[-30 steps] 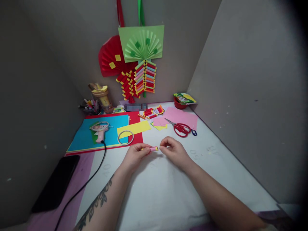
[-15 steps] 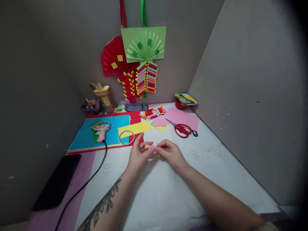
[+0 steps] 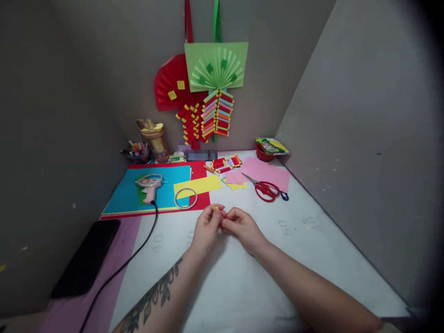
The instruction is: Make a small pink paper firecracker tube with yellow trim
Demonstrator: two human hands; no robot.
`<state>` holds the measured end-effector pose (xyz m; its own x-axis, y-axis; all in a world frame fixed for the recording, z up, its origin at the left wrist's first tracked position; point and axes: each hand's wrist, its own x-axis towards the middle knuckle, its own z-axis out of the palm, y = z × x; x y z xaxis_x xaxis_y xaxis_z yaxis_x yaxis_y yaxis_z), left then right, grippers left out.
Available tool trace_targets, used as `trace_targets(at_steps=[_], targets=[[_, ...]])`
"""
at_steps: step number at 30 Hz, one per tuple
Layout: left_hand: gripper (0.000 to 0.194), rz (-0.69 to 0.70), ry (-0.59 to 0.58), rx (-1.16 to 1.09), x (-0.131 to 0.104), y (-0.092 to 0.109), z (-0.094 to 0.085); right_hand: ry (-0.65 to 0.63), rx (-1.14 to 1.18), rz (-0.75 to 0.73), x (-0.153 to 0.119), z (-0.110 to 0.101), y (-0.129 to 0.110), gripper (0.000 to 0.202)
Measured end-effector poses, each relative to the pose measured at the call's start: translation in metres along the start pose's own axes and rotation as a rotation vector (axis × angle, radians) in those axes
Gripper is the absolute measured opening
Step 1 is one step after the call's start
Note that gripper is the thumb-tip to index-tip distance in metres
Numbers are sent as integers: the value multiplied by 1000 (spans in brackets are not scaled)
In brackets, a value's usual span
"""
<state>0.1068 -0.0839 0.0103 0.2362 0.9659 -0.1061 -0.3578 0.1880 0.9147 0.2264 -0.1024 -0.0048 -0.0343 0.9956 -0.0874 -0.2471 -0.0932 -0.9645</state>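
Note:
Over the middle of the white table, my left hand (image 3: 207,225) and my right hand (image 3: 243,227) meet at the fingertips. Pinched between them is a small pink paper roll with a yellow end (image 3: 215,208); fingers cover most of it. Both hands are closed. Just beyond my left hand lie a ring (image 3: 186,206) and a yellow paper strip (image 3: 204,184). Red-handled scissors (image 3: 266,190) rest past my right hand, by pink paper (image 3: 268,172). Several finished red and yellow rolls (image 3: 219,163) lie farther back.
A corded pink glue gun (image 3: 150,192) sits on blue paper (image 3: 116,189) at the left. A black phone-like slab (image 3: 86,259) lies nearer. Paper fan decorations (image 3: 217,69) hang on the back wall. A pen holder (image 3: 138,155) and red bowl (image 3: 264,151) stand at the rear.
My left fingers, spread out before, have closed around the pink roll, which is now mostly hidden. My right hand keeps its pinch. The whole view has shifted slightly.

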Motion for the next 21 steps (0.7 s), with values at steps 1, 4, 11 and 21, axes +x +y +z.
trace_targets(at_steps=[1, 4, 11, 21], targets=[[35, 24, -14, 53, 0, 1, -1, -9, -85, -23, -1, 0, -1, 20], [31, 121, -26, 329, 2, 6, -6, -12, -410, -199, -5, 0, -8, 9], [27, 274, -194, 880, 1, 13, -14, 88, -660, -509, -13, -8, -30, 8], [33, 262, -376, 1086, -2, 21, -10, -9, -837, -515, -10, -19, -37, 13]])
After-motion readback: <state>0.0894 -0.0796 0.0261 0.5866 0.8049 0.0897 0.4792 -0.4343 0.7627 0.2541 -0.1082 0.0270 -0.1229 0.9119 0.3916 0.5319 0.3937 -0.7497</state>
